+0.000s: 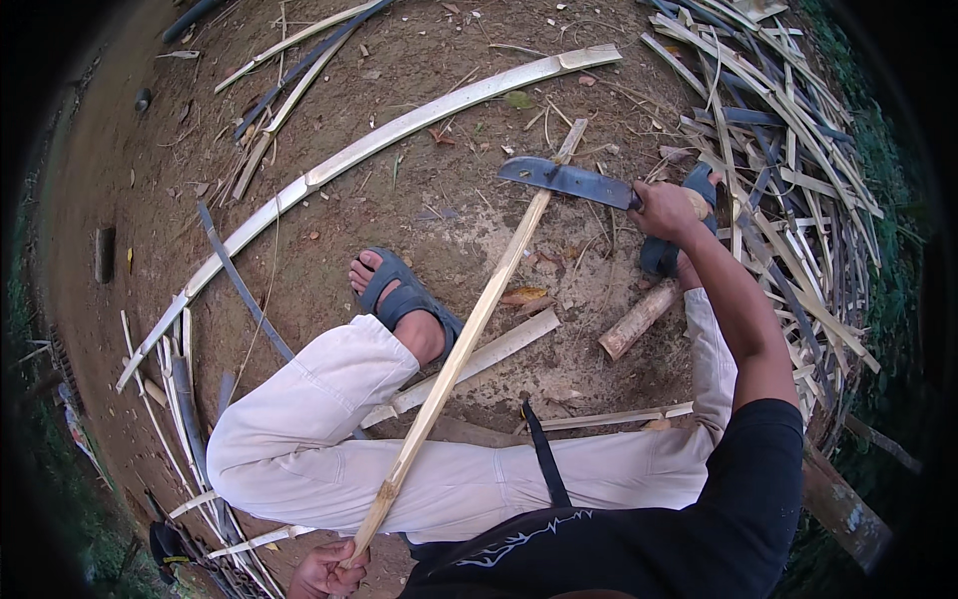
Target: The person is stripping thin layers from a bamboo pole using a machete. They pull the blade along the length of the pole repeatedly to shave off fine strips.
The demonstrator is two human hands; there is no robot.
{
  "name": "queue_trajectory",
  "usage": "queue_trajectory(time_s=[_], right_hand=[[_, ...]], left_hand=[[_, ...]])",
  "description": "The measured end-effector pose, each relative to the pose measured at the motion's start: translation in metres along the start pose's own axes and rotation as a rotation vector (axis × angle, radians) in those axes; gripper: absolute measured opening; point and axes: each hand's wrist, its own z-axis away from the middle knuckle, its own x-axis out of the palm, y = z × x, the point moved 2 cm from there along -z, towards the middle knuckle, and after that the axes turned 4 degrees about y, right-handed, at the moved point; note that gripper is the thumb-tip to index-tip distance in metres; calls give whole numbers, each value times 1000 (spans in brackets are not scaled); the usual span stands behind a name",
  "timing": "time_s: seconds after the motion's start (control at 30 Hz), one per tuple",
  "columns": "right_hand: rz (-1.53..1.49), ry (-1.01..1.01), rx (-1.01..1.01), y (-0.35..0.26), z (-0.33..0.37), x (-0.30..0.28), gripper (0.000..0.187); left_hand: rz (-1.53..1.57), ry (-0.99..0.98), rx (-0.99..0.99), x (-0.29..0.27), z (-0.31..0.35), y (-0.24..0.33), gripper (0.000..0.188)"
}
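My left hand (324, 571), low in the head view, is closed around the near end of a long pale bamboo strip (479, 321). The strip slants up across my lap and away to the bare ground between my feet. In my right hand (664, 212) is the handle of a machete (589, 185). Its broad dark blade points left and lies across the strip near the far end; whether the edge is in the bamboo cannot be seen. Part of the handle is hidden by my fingers.
A heap of split bamboo (798, 210) lies at the right. One long split bamboo length (399, 128) curves across the far ground. A short log (639, 319) rests near my right foot. More strips (185, 399) lie at the left. A dark flat strip (545, 454) lies over my lap.
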Motion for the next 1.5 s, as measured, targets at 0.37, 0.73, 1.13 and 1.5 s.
queue_trajectory(time_s=[0.37,0.73,1.13,1.5], right_hand=[[113,111,398,82,-4,-31,36],[-246,13,-180,-113,76,-7,30],[-251,-69,111,-57,36,-14,27],[-245,-88,15,-80,26,-19,27]], left_hand=[[-25,-45,26,6,0,17,36],[-663,359,321,70,-10,-13,35],[-1040,496,546,62,-32,-52,40],[-926,493,435,47,-29,-52,37]])
